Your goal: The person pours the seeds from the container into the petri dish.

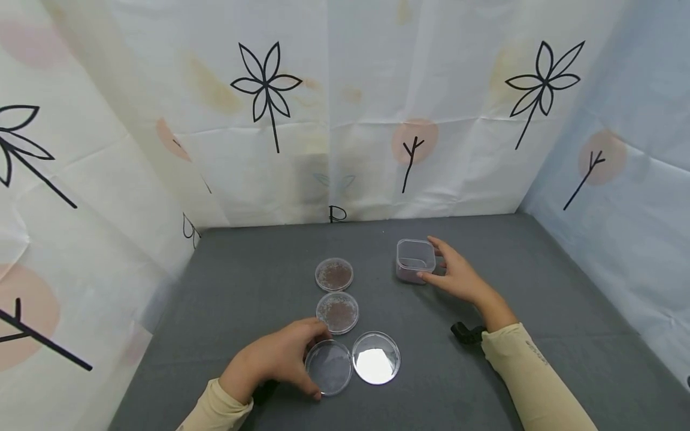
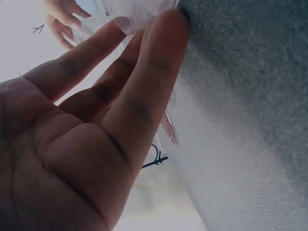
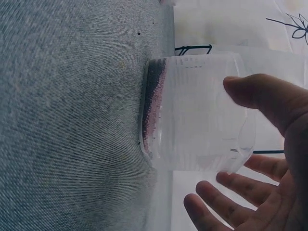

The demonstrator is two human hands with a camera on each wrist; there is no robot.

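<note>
My left hand (image 1: pixel 288 356) holds a clear petri dish (image 1: pixel 330 369) by its edge, thumb at the near side and fingers at the far side. In the left wrist view, the fingertips meet the rim of this dish (image 2: pixel 144 14). A second clear round dish or lid (image 1: pixel 376 358) lies beside it on the right, reflecting light. My right hand (image 1: pixel 458 274) is spread around the right side of a clear plastic tub (image 1: pixel 415 261). A layer of pinkish granules (image 3: pixel 155 108) covers the tub's bottom. The right fingers are loosely extended, the thumb by the rim; firm contact is unclear.
Two petri dishes with brownish-pink granules, a far one (image 1: pixel 334 275) and a nearer one (image 1: pixel 337 312), stand in line beyond my left hand. Grey cloth covers the table (image 1: pixel 259 269). Printed white curtains (image 1: pixel 366 108) enclose the back and sides.
</note>
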